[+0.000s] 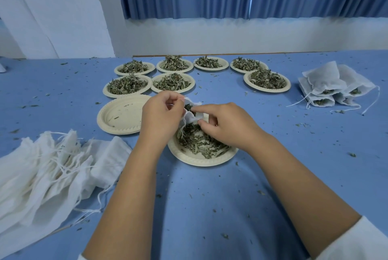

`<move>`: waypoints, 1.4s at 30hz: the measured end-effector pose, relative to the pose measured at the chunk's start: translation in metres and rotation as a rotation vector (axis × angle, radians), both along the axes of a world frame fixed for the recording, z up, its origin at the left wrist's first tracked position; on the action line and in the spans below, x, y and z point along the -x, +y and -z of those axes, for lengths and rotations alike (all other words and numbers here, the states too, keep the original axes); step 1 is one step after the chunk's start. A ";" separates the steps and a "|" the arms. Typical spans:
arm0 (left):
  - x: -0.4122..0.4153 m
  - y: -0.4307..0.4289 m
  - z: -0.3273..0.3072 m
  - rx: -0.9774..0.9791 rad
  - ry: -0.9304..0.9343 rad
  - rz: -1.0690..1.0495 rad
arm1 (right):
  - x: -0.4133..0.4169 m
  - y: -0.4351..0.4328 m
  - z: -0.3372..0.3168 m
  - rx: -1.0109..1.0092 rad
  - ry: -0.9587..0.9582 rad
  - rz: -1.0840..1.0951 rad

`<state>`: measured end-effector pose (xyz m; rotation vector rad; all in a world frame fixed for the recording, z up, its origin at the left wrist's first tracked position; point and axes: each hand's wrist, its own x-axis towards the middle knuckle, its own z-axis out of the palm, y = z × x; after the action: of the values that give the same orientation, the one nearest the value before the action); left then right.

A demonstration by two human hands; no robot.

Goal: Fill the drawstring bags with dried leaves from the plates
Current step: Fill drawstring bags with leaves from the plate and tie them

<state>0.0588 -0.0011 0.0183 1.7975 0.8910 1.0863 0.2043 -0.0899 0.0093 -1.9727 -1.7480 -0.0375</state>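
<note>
Table [210, 196]: eight leafy plates [201, 162] (one bare stack [123, 113])

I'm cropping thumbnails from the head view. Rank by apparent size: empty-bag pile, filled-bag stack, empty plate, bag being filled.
1. empty-bag pile, though nearest the camera.
2. filled-bag stack.
3. empty plate, close to the stack, so unsure.
4. bag being filled, only partly visible.

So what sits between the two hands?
A white bag, leaves at its mouth, held by the left hand and right hand over a plate; the head view shows it.
</note>
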 end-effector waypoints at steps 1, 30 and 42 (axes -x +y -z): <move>0.000 0.000 0.000 0.003 -0.005 -0.004 | -0.001 -0.001 -0.001 -0.019 0.006 0.003; -0.001 0.006 0.004 -0.045 -0.002 -0.084 | -0.012 -0.003 -0.002 0.397 0.025 0.062; -0.002 0.006 0.004 -0.046 -0.002 -0.064 | 0.013 0.006 0.008 0.305 0.041 -0.023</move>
<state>0.0607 0.0046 0.0143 1.8158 0.9352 1.1574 0.1914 -0.0844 0.0009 -2.1450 -1.8376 0.2922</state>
